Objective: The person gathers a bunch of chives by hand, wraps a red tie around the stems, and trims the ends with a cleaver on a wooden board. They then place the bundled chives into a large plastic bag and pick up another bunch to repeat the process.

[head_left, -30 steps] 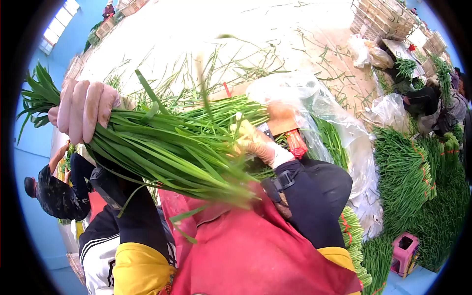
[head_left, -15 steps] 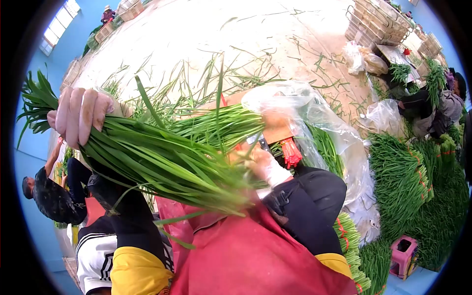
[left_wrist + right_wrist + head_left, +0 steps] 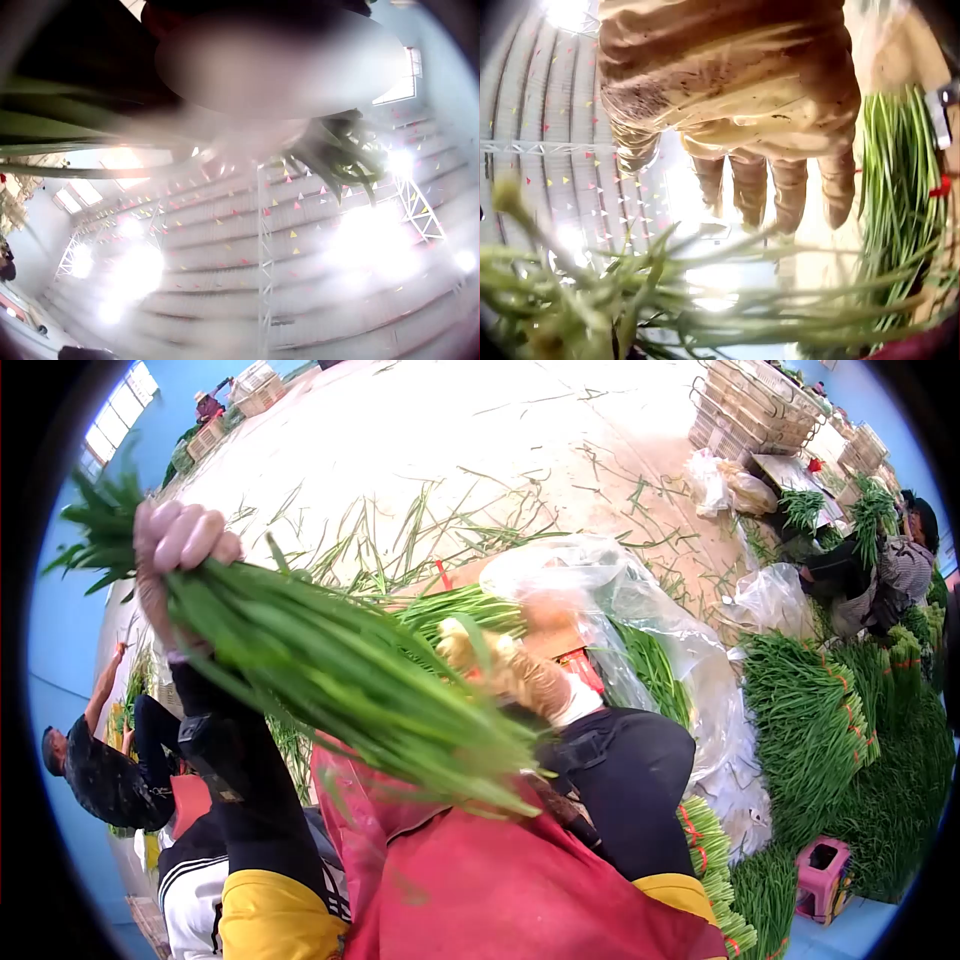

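My gloved left hand (image 3: 185, 550) grips a thick bunch of garlic chives (image 3: 340, 670) near one end, raised at the left in the head view. The leafy tips fan out beyond the fist, and the long stalks slope down to the right over the red apron (image 3: 520, 880), blurred. Beside the stalks is my right hand (image 3: 520, 675), in a thin, dirt-stained glove. The right wrist view shows its fingers (image 3: 790, 191) straight and spread above the stalk ends (image 3: 705, 307), with nothing held. In the left wrist view the gloved hand is mostly a blur.
Cut chives (image 3: 465, 610) lie in front, beside clear plastic sheeting (image 3: 570, 575) and red ties (image 3: 583, 670). Tied bundles (image 3: 800, 710) and a pink stool (image 3: 824, 878) are on the right. Loose leaves litter the floor. Other people sit left and right; crates (image 3: 750, 410) stand behind.
My left hand has risen a little and moved slightly right with the bunch, whose stalks now blur more. My right hand stays beside the stalks, its fingers showing more clearly in the head view.
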Motion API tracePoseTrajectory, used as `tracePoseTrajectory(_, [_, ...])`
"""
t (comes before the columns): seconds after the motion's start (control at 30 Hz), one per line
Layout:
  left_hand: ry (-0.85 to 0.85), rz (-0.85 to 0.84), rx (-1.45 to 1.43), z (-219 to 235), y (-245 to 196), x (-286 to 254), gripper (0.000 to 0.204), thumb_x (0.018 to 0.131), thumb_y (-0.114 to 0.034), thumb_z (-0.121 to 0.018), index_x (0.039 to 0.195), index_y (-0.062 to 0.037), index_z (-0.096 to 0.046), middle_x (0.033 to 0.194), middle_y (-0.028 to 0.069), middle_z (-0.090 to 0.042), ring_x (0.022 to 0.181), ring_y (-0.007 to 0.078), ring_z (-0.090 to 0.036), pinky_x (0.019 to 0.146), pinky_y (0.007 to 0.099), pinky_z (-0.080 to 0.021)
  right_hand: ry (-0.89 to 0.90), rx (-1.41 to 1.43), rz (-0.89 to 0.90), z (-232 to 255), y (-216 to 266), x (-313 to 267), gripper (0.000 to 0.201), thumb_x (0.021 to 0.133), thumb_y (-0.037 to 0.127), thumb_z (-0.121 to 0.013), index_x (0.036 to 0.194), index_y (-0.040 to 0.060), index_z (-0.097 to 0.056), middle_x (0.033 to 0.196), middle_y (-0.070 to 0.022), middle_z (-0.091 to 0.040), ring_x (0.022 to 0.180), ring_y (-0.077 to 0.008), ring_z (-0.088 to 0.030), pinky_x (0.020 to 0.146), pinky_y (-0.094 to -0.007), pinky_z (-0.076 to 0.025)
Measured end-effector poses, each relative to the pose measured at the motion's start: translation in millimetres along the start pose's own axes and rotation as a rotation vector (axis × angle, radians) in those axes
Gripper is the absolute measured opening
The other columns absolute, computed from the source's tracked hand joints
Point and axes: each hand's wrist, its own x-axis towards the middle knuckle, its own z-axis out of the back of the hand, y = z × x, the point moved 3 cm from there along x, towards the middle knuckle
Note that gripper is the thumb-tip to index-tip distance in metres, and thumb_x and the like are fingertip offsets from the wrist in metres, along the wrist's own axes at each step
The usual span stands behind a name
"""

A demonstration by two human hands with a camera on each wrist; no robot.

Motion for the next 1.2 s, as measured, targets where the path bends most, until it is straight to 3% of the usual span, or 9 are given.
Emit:
tracePoseTrajectory(0.1, [-0.608, -0.183, 0.285, 44.4, -0.6, -10.3, 0.017, 0.094, -0.026, -0.053, 0.085, -0.0109, -0.052, 0.066, -0.0034, -0.049, 0.066, 0.0132, -0.049, 0.060, 0.0280, -0.044, 0.039, 0.352, -0.047, -2.9, -27.0, -14.3, 0.059, 0.090, 0.039, -0.052, 0.137, 0.0068, -0.038, 0.136, -0.0097, -0.045, 0.122, -0.0218, -0.045, 0.096, -0.0369, -0.040])
tracePoseTrajectory(0.23, [-0.843, -0.271, 0.187, 99.0, -11.2, -36.2, 0.017, 0.091, -0.024, -0.058, 0.088, -0.0072, -0.058, 0.068, 0.0004, -0.057, 0.062, 0.0157, -0.055, 0.057, 0.0277, -0.052, -0.084, 0.609, -0.237, -6.6, -22.1, -31.3, 0.058, 0.080, 0.030, -0.068, 0.128, 0.0054, -0.049, 0.126, -0.0113, -0.053, 0.113, -0.0229, -0.052, 0.091, -0.0380, -0.045])
tracePoseTrajectory(0.33, [-0.854, -0.293, 0.192, 113.3, -9.5, -46.1, 0.016, 0.090, -0.022, -0.059, 0.086, -0.0059, -0.060, 0.070, 0.0014, -0.059, 0.065, 0.0156, -0.058, 0.060, 0.0290, -0.053, -0.126, 0.403, -0.256, -10.2, -9.5, -33.1, 0.051, 0.083, 0.029, -0.065, 0.124, 0.0017, -0.051, 0.125, -0.0135, -0.054, 0.111, -0.0235, -0.052, 0.092, -0.0355, -0.045])
tracePoseTrajectory(0.43, [-0.789, -0.296, 0.157, 123.0, -15.2, -51.1, 0.015, 0.090, -0.021, -0.060, 0.087, -0.0061, -0.061, 0.072, 0.0020, -0.060, 0.067, 0.0168, -0.059, 0.064, 0.0294, -0.053, -0.140, 0.267, -0.123, 7.6, -16.9, -36.8, 0.040, 0.089, 0.035, -0.057, 0.111, 0.0007, -0.058, 0.086, -0.0038, -0.062, 0.058, -0.0073, -0.049, 0.044, -0.0192, -0.034])
tracePoseTrajectory(0.5, [-0.835, -0.272, 0.088, 128.3, -20.9, -52.4, 0.015, 0.090, -0.022, -0.059, 0.088, -0.0065, -0.061, 0.071, 0.0018, -0.060, 0.067, 0.0171, -0.059, 0.066, 0.0295, -0.053, -0.206, 0.169, -0.218, 18.4, -16.1, -51.2, 0.034, 0.088, 0.034, -0.059, 0.098, 0.0018, -0.063, 0.060, 0.0007, -0.052, 0.050, -0.0058, -0.044, 0.043, -0.0183, -0.032])
tracePoseTrajectory(0.67, [-0.795, -0.341, 0.219, 121.2, -30.2, -46.5, 0.015, 0.091, -0.021, -0.057, 0.092, -0.0058, -0.059, 0.071, 0.0019, -0.061, 0.067, 0.0175, -0.060, 0.067, 0.0313, -0.054, 0.000, -0.509, -0.763, 41.9, -41.7, -79.1, 0.021, 0.086, 0.025, -0.058, 0.084, 0.0067, -0.067, 0.064, -0.0012, -0.060, 0.053, -0.0052, -0.050, 0.046, -0.0205, -0.039])
tracePoseTrajectory(0.77, [-0.843, -0.412, 0.320, 117.9, -34.0, -38.1, 0.015, 0.091, -0.018, -0.057, 0.089, -0.0039, -0.057, 0.071, 0.0026, -0.059, 0.065, 0.0171, -0.058, 0.072, 0.0314, -0.055, 0.182, -1.110, -1.045, 62.7, -74.0, -102.4, 0.026, 0.083, 0.025, -0.059, 0.100, 0.0062, -0.067, 0.084, -0.0127, -0.068, 0.077, -0.0232, -0.064, 0.069, -0.0346, -0.049])
tracePoseTrajectory(0.97, [-1.078, -0.541, 0.380, 114.6, -29.7, -21.3, 0.022, 0.091, -0.019, -0.058, 0.095, 0.0023, -0.058, 0.087, 0.0094, -0.062, 0.087, 0.0269, -0.060, 0.086, 0.0420, -0.051, 0.173, -0.966, -0.518, 52.8, -43.7, -83.6, 0.051, 0.086, 0.024, -0.061, 0.131, 0.0061, -0.047, 0.132, -0.0160, -0.050, 0.121, -0.0225, -0.048, 0.100, -0.0310, -0.036])
tracePoseTrajectory(1.2, [-1.106, -0.484, 0.317, 103.4, -16.5, -14.6, 0.023, 0.093, -0.020, -0.054, 0.092, 0.0024, -0.058, 0.093, 0.0127, -0.062, 0.094, 0.0302, -0.059, 0.088, 0.0480, -0.049, -0.150, -0.365, -0.515, 51.8, -19.3, -70.8, 0.051, 0.090, 0.026, -0.057, 0.134, 0.0040, -0.044, 0.113, -0.0044, -0.058, 0.087, -0.0056, -0.051, 0.072, -0.0204, -0.043])
